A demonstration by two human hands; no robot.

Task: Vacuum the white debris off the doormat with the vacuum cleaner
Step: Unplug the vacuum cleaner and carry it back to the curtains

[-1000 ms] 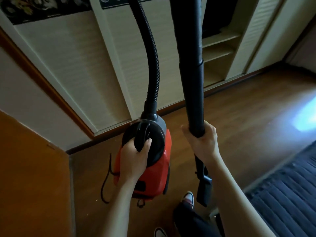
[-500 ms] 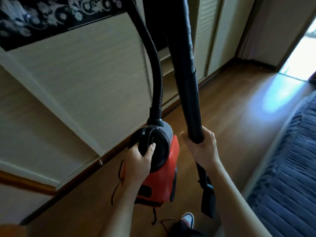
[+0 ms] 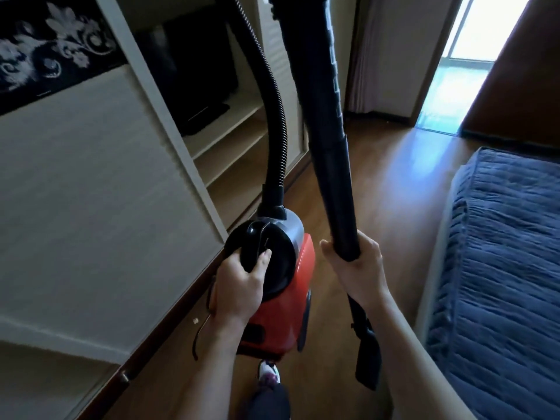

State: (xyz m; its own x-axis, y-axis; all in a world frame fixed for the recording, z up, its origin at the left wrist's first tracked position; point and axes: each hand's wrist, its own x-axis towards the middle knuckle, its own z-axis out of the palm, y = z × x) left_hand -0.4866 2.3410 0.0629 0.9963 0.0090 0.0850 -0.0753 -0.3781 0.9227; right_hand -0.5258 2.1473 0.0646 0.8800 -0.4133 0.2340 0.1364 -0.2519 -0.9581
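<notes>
The red canister vacuum cleaner (image 3: 281, 313) has advanced toward the bright doorway (image 3: 460, 56). The left hand (image 3: 239, 286) grips its black handle (image 3: 257, 244). The right hand (image 3: 354, 268) clamps the black rigid wand (image 3: 330, 162) beside it. No doormat is visible. Carry the nozzle (image 3: 368, 365) clear of the floor.

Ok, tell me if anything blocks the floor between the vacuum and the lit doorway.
Nothing visible does. The vacuum cleaner, in the left hand, faces open floor to the doorway; the bed lies aside. Doormat unseen.

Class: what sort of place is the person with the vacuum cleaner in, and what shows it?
Probably a bedroom in a home: a bed with a blue quilted cover on the right, a closet with shelves on the left, a wood floor between.
</notes>
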